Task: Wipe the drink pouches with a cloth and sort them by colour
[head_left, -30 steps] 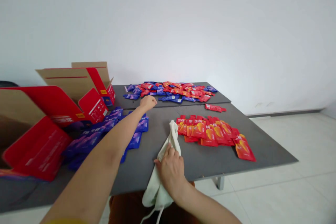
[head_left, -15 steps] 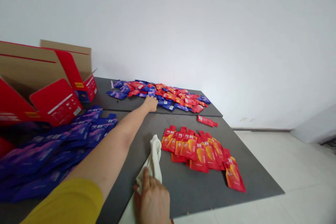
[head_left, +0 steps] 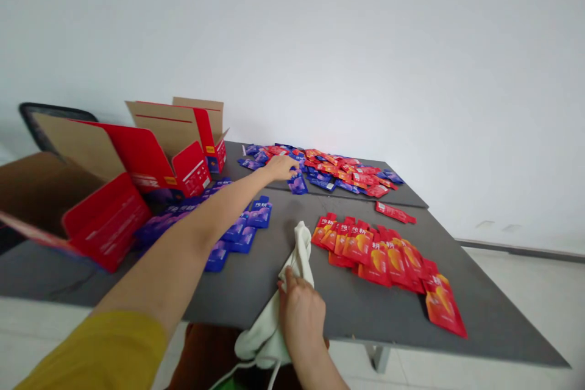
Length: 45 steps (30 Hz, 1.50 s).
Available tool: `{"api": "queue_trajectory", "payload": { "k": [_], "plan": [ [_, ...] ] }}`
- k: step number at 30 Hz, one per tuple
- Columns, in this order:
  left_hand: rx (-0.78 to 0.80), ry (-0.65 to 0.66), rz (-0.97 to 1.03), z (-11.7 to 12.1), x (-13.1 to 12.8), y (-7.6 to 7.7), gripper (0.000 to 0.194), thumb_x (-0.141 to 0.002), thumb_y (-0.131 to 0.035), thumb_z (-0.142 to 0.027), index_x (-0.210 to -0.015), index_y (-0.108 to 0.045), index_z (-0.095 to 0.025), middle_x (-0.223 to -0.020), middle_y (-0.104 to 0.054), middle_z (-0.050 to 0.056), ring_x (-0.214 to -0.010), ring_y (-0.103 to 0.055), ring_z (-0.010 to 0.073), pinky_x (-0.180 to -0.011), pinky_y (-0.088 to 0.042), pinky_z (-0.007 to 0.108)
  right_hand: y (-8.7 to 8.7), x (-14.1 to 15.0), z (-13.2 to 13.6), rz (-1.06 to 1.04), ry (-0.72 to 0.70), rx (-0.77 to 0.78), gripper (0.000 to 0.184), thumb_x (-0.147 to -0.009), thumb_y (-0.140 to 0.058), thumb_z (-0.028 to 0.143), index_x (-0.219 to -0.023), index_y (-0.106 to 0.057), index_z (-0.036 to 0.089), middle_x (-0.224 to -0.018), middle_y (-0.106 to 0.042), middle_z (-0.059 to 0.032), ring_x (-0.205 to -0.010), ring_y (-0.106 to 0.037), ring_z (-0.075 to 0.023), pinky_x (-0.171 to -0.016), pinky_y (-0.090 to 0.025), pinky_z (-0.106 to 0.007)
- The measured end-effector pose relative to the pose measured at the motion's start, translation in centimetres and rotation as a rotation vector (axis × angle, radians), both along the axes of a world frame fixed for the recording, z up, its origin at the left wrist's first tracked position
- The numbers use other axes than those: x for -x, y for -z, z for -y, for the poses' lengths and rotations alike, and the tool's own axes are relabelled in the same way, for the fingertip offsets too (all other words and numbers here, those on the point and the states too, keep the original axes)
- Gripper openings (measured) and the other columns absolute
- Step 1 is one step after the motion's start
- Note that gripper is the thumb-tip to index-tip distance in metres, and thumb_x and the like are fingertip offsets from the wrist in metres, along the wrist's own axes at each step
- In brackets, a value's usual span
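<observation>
Holding a blue pouch (head_left: 297, 185) at the near edge of the mixed pile (head_left: 351, 175), my left hand (head_left: 280, 167) has its fingers pinched around it, well apart from my right hand (head_left: 302, 312). The pouch's long axis runs roughly away from me, its visible bottom edge pointing back at me. My fingers cover its middle; whether the blue patch just above them is its upper part or another pouch, I cannot make out.

My right hand lies over a white cloth (head_left: 302, 244) near the tabletop (head_left: 466, 280) edge. I cannot tell whether I grip it or only press on it, since my palm is out of sight. The cloth's narrow end points away from me, slightly right; its wider, corded end drops over the edge toward my lap.

To the right, overlapping red pouches (head_left: 377, 256) lie with their necks away from me. Beyond them a single red pouch (head_left: 395, 212) lies crosswise, neck to the right. On the left, my forearm hides part of the overlapping blue pouches (head_left: 237, 228). Farther left stand red cardboard boxes (head_left: 112, 219), flaps raised, the nearest cut off by the frame. Behind them, a black-rimmed object (head_left: 59, 111) is mostly hidden.
</observation>
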<state>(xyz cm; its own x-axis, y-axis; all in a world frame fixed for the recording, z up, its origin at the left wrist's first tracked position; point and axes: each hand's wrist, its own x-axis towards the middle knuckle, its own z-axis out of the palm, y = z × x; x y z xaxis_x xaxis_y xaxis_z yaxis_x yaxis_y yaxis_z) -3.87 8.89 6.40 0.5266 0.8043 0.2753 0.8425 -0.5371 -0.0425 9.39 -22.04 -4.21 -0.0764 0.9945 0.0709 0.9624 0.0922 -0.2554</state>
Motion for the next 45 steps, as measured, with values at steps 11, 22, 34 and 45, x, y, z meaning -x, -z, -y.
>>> {"api": "queue_trajectory", "payload": {
  "k": [11,22,34,45],
  "plan": [
    [0.439,0.244,0.042,12.2,2.2,-5.2,0.067,-0.066,-0.073,-0.035,-0.126,-0.05,-0.015,-0.129,-0.056,0.01,-0.113,-0.056,0.0232,-0.089,-0.045,0.027,-6.0,-6.4,3.1,-0.873,-0.09,-0.142,0.038,-0.087,-0.055,0.051,-0.094,-0.075,0.019,-0.08,-0.072,-0.0043,-0.07,-0.063,-0.0188,-0.061,-0.043,-0.024],
    [0.359,0.152,-0.238,18.3,-0.8,4.0,0.056,-0.076,-0.069,-0.035,-0.124,-0.05,-0.013,-0.12,-0.062,0.016,-0.108,-0.06,0.0264,-0.086,-0.047,0.033,-6.3,-7.5,1.1,-1.315,-0.025,-0.225,0.041,-0.074,-0.069,0.054,-0.067,-0.061,0.015,-0.057,-0.05,0.0033,-0.05,-0.038,-0.0082,-0.046,-0.03,-0.02],
    [-0.074,-0.294,0.439,33.7,1.3,8.8,0.038,-0.095,-0.033,-0.028,-0.113,-0.065,-0.019,-0.122,-0.065,0.007,-0.112,-0.054,0.0219,-0.101,-0.041,0.037,-3.4,-5.4,-1.5,-1.089,-0.185,-0.129,0.047,-0.085,-0.056,0.056,-0.097,-0.073,0.014,-0.067,-0.058,-0.0006,-0.06,-0.048,-0.0129,-0.055,-0.039,-0.023],
    [0.157,-0.324,0.271,34.8,0.4,10.4,0.038,-0.088,-0.042,-0.017,-0.117,-0.067,-0.021,-0.128,-0.063,0.006,-0.13,-0.041,0.0277,-0.107,-0.036,0.046,-0.2,-1.8,-4.1,-0.11,-0.572,-0.207,0.037,-0.092,-0.051,0.048,-0.117,-0.064,0.025,-0.111,-0.047,-0.0113,-0.107,-0.045,-0.0245,-0.096,-0.039,-0.039]
  ]
}}
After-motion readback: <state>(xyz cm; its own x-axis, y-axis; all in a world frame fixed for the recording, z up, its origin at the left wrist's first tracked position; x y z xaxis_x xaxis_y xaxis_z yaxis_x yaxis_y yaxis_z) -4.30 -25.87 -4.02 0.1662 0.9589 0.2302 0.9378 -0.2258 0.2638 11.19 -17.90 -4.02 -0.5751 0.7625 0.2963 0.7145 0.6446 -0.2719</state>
